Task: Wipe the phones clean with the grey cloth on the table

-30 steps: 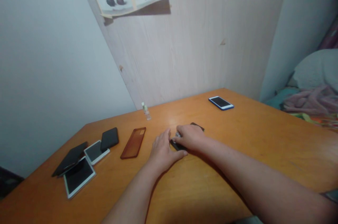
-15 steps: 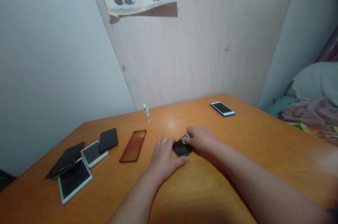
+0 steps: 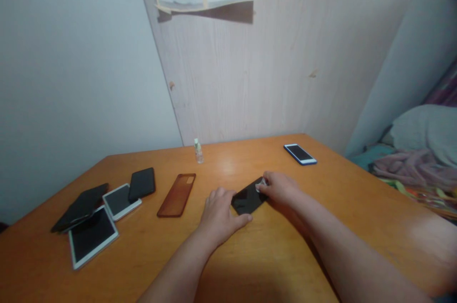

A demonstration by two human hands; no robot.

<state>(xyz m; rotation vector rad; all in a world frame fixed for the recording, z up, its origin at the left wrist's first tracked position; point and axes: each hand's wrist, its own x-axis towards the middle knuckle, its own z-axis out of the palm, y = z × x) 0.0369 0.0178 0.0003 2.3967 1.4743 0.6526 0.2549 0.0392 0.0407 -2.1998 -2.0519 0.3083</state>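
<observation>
A dark smartphone (image 3: 248, 198) lies on the table with its glossy black face up. My left hand (image 3: 221, 212) steadies its left end, the thumb along the near edge and the fingers at the far side. At the phone's right end, my right hand (image 3: 280, 188) pinches a small crumpled white wipe (image 3: 261, 184) against the screen. That hand covers the phone's right edge. To the left of my left hand lies a translucent brown phone case (image 3: 177, 196). A small clear bottle (image 3: 199, 151) with a pale cap stands upright farther back.
On the left side of the wooden table (image 3: 228, 269) are two white-framed tablets (image 3: 93, 236), a black device (image 3: 142, 184) and a dark folded cover (image 3: 80, 207), partly overlapping. A blue-edged white phone (image 3: 300, 154) lies at the back right. Behind the table is a wall (image 3: 278, 74).
My right hand with the wipe has slid right along the phone, uncovering more of its black face. My left hand stays at the left end. The view has shifted slightly.
</observation>
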